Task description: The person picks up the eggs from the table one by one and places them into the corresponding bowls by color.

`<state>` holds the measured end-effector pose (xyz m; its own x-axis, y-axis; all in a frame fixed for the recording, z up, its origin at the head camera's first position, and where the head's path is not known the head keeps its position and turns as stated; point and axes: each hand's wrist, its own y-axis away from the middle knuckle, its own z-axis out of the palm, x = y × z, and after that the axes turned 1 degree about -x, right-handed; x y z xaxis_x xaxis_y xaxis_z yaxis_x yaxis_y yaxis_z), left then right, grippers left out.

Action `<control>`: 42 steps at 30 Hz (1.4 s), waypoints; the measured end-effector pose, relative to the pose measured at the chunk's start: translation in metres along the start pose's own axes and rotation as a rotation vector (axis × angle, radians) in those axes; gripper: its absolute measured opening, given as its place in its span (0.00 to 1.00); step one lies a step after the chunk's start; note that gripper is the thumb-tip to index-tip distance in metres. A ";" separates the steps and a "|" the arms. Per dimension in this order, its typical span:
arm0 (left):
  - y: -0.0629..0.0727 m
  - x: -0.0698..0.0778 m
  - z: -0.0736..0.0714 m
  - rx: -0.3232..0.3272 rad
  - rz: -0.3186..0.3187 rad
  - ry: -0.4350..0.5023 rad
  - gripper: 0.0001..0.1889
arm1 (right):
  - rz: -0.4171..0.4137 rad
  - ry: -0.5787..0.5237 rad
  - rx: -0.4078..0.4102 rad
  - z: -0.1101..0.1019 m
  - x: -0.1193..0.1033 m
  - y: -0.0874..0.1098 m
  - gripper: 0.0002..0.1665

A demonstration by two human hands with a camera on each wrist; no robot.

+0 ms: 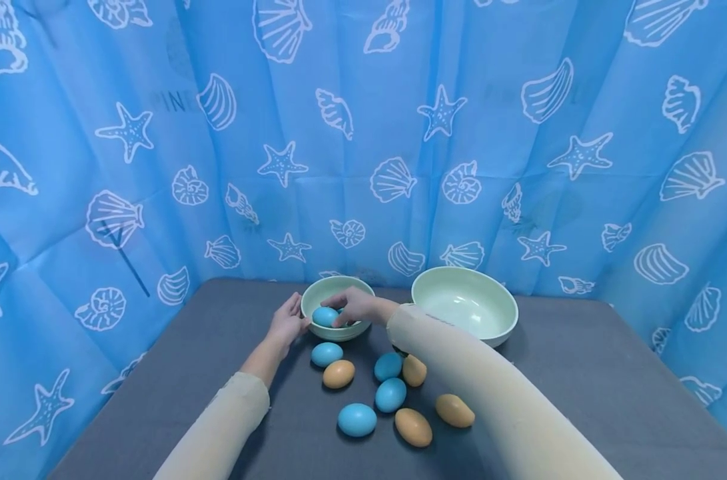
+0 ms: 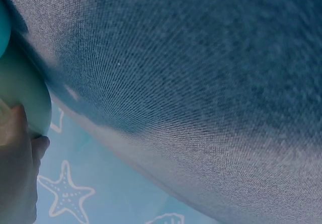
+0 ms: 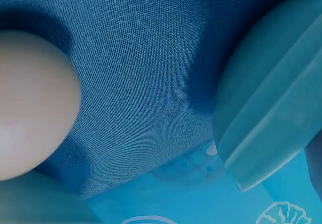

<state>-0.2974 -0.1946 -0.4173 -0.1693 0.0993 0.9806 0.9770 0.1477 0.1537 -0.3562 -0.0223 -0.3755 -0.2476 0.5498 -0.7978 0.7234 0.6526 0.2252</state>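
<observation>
A small pale green bowl (image 1: 354, 328) stands at the back of the table, with blue eggs (image 1: 324, 317) inside. Against its left side, my left hand (image 1: 288, 323) grips the outer wall; that hand (image 2: 17, 173) also shows beside the bowl (image 2: 30, 90) in the left wrist view. My right hand (image 1: 357, 305) reaches over the rim from the right, fingers and thumb around a blue egg that they partly hide. In the right wrist view the ribbed bowl wall (image 3: 271, 98) fills the right side.
In front of the bowl lie several blue eggs (image 1: 357, 420) and several tan eggs (image 1: 338, 374). One tan egg (image 3: 35, 103) is close to the right wrist camera. A larger pale green bowl (image 1: 465, 300) stands right, partly behind my right sleeve (image 1: 489, 373). Behind hangs a blue shell-print curtain (image 1: 351, 167).
</observation>
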 end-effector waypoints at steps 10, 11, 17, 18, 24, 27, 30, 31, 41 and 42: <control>0.001 0.000 0.000 -0.008 0.004 0.007 0.37 | -0.026 0.171 0.004 0.007 0.000 -0.010 0.26; 0.001 0.001 0.000 -0.005 0.000 0.007 0.37 | -0.035 0.198 0.001 0.007 0.000 -0.010 0.26; 0.000 0.001 0.001 0.005 -0.003 0.013 0.37 | -0.046 0.235 -0.013 0.007 -0.001 -0.010 0.27; 0.000 0.000 0.002 0.002 0.001 0.012 0.37 | -0.041 0.212 -0.013 0.007 0.000 -0.009 0.27; 0.002 0.000 0.003 -0.006 0.000 0.020 0.37 | -0.004 0.009 -0.003 0.005 0.001 -0.002 0.30; 0.002 0.002 0.002 -0.004 -0.002 0.019 0.37 | -0.003 -0.087 0.018 0.000 -0.001 0.003 0.31; 0.003 0.003 0.002 0.004 -0.003 0.008 0.37 | -0.023 -0.185 0.041 -0.010 -0.002 0.014 0.31; 0.003 0.002 0.003 0.007 -0.003 0.003 0.37 | -0.033 -0.210 0.047 -0.014 -0.002 0.018 0.30; 0.001 0.002 0.001 0.007 -0.003 0.006 0.36 | -0.080 -0.217 0.106 -0.043 0.012 0.073 0.25; 0.001 0.002 0.001 0.007 -0.003 0.005 0.36 | -0.079 -0.207 0.100 -0.043 0.015 0.078 0.25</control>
<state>-0.2970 -0.1930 -0.4155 -0.1715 0.0936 0.9807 0.9756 0.1545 0.1559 -0.3316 0.0593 -0.3455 -0.1759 0.3742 -0.9105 0.7698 0.6288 0.1097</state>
